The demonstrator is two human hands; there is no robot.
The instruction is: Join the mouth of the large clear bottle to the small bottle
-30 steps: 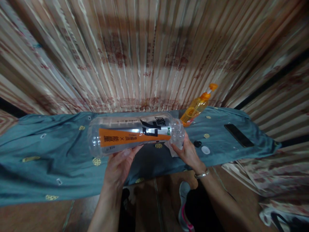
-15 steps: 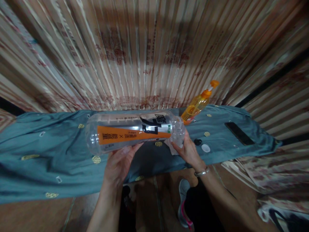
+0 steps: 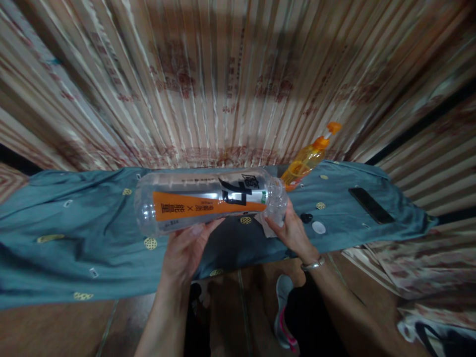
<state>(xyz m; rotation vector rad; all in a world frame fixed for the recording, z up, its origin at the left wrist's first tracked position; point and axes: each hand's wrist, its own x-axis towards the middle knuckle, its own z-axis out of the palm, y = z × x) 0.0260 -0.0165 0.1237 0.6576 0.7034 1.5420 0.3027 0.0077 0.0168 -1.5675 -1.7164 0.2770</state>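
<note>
A large clear plastic bottle [image 3: 201, 186] with an orange and silver label lies sideways above the cloth, its base to the left and its neck to the right. Beneath its body, my left hand [image 3: 188, 248] grips it with curled fingers. My right hand [image 3: 292, 228] is closed at the neck end, where something clear shows by the mouth; I cannot make out its kind. A pale, tissue-like piece [image 3: 267, 227] shows under that hand. Just beyond the neck stands a pump bottle [image 3: 303, 163] of yellow-orange liquid with an orange pump head.
A teal patterned cloth [image 3: 100, 248] covers the narrow table. To the right lie a small black item [image 3: 306, 218], a white disc [image 3: 319, 227] and a dark phone-like slab [image 3: 372, 206]. Pleated curtain [image 3: 208, 89] hangs close behind the table.
The view has shifted slightly, so everything sits a little further right. Both hands keep the same hold on the plastic bottle, with no clear movement otherwise.
</note>
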